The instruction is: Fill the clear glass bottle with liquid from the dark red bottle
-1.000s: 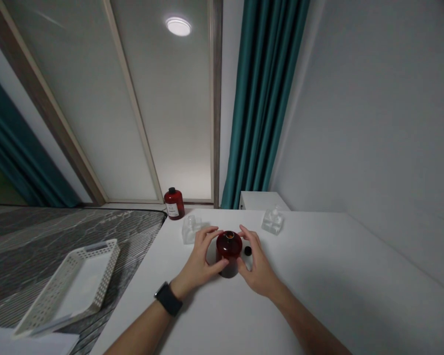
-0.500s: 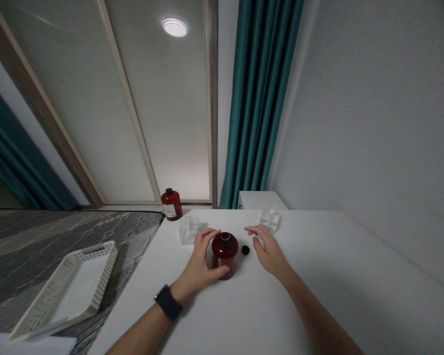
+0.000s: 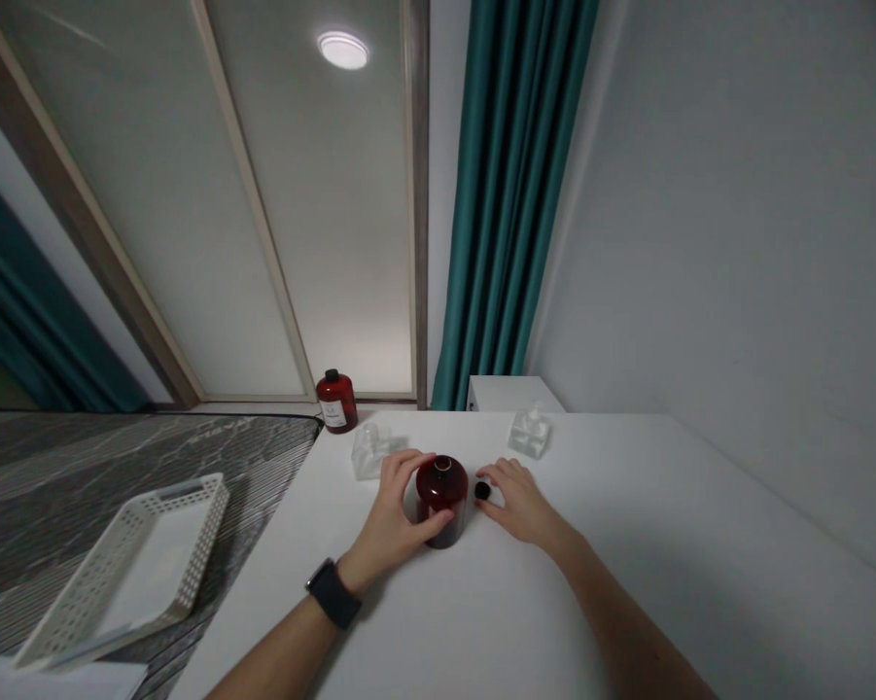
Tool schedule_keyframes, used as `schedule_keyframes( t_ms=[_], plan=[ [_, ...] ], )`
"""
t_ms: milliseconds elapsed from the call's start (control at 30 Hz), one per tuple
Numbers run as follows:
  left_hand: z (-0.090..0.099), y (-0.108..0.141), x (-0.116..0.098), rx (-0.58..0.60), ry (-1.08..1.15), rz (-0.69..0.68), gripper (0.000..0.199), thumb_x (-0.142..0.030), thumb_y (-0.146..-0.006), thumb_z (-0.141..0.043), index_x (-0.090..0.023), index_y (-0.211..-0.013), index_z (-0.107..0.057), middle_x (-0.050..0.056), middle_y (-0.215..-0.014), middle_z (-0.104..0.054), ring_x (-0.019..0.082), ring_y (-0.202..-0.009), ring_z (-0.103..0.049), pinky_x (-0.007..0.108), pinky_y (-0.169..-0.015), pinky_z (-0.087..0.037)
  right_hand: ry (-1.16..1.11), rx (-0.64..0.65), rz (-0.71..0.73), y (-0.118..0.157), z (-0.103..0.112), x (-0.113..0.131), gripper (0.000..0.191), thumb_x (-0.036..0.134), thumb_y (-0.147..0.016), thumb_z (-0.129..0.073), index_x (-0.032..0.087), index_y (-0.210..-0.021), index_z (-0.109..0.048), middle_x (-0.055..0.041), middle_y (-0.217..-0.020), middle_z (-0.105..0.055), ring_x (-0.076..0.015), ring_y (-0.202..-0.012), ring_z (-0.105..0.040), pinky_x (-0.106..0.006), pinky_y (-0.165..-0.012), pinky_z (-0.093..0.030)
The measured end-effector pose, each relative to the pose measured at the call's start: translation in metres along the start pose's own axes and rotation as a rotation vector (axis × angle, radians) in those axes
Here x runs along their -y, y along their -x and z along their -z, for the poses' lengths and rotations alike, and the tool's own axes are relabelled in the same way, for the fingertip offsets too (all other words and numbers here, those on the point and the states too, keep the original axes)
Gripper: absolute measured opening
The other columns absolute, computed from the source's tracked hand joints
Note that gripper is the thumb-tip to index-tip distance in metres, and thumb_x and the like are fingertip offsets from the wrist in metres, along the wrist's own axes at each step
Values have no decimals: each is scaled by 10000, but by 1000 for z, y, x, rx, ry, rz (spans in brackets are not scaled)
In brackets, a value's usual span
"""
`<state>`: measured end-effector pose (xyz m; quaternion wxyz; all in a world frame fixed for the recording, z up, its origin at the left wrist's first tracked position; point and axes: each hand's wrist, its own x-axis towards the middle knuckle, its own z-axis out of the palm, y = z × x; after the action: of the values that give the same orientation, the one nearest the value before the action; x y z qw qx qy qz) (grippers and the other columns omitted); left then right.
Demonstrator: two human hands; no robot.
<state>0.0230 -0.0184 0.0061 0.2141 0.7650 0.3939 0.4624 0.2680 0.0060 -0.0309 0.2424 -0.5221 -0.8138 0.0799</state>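
An uncapped dark red bottle stands upright on the white table, its round neck opening facing up. My left hand, with a black watch on the wrist, is wrapped round the bottle's left and near sides. Just right of the bottle, my right hand has thumb and index finger on either side of a small black cap at the table surface.
A second red bottle, black-capped and labelled, stands at the far left corner. Clear objects lie behind my left hand and behind my right. A white perforated basket is left of the table.
My right hand has come down and toward the left, and its thumb and fingers have closed in around the black cap. My left hand has stayed on the bottle.
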Motion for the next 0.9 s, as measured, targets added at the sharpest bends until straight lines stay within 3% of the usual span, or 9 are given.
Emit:
schedule_keyframes(
  t_ms=[400, 667, 767, 900],
  plan=[
    [4, -2, 3, 17, -19, -28, 589, -235, -766, -758, -257, -1314, -540, 102, -1284, -526, 302, -1245, -491, 550, -1099, -400, -10, 64, 20, 0, 2, 1, 231, 134, -863, -648, 225, -1074, -653, -67, -991, -650, -264, -964, -554, -393, -863, -428],
    [4, -3, 4, 24, 0, -16, 596, -241, -758, -765, -262, -1312, -545, 100, -1278, -525, 302, -1238, -501, 546, -1091, -410, -145, 27, 49, -3, 8, 6, 219, 81, -836, -602, 222, -1000, -641, -57, -993, -665, -249, -961, -567, -414, -884, -450],
    [4, -2, 8, 14, -5, -41, 617, -265, -754, -770, -264, -1322, -529, 102, -1271, -524, 309, -1227, -502, 545, -1074, -420, -341, 10, 43, -5, 14, 12, 250, 125, -870, -558, 236, -1083, -627, -41, -1034, -681, -218, -981, -609, -378, -889, -491],
    [5, 0, 12, -37, -20, -113, 587, -302, -793, -707, -239, -1329, -475, 117, -1270, -519, 308, -1210, -498, 538, -1049, -427, -780, -51, -85, -6, 21, 18, 213, 271, -910, -547, 245, -1097, -644, -38, -1089, -684, -218, -1012, -632, -378, -924, -496]
  ],
)
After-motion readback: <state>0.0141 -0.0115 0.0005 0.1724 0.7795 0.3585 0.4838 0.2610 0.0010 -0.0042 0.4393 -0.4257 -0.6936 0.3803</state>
